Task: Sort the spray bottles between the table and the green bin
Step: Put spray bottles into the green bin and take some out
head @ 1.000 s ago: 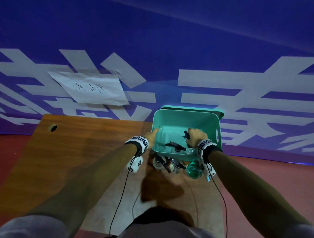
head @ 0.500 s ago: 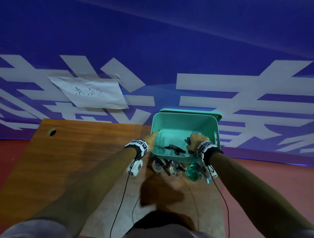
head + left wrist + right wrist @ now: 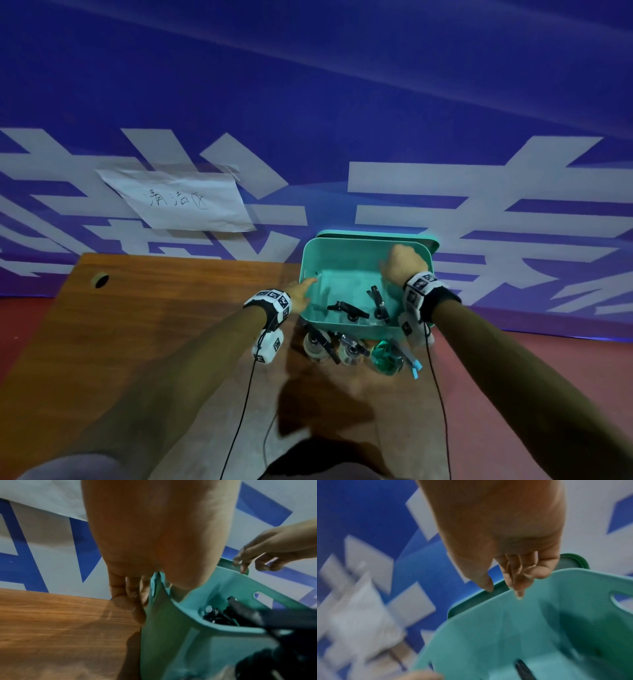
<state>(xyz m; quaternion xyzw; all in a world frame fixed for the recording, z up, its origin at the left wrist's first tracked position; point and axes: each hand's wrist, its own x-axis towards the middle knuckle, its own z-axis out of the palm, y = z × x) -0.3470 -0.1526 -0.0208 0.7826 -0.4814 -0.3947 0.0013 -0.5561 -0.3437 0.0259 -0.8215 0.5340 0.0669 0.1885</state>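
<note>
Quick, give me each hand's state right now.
Left hand: grips the green bin's left wall, thumb inside.
Right hand: loosely curled above the bin's far rim, holding nothing.

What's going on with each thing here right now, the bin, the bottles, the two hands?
Green bin: open-topped, on the table edge.
Bottles in bin: two.
Bottles on table: three, upright, beside the bin's near wall.
Left hand: grips the bin's left wall.
Right hand: over the bin's far rim, holding nothing.
</note>
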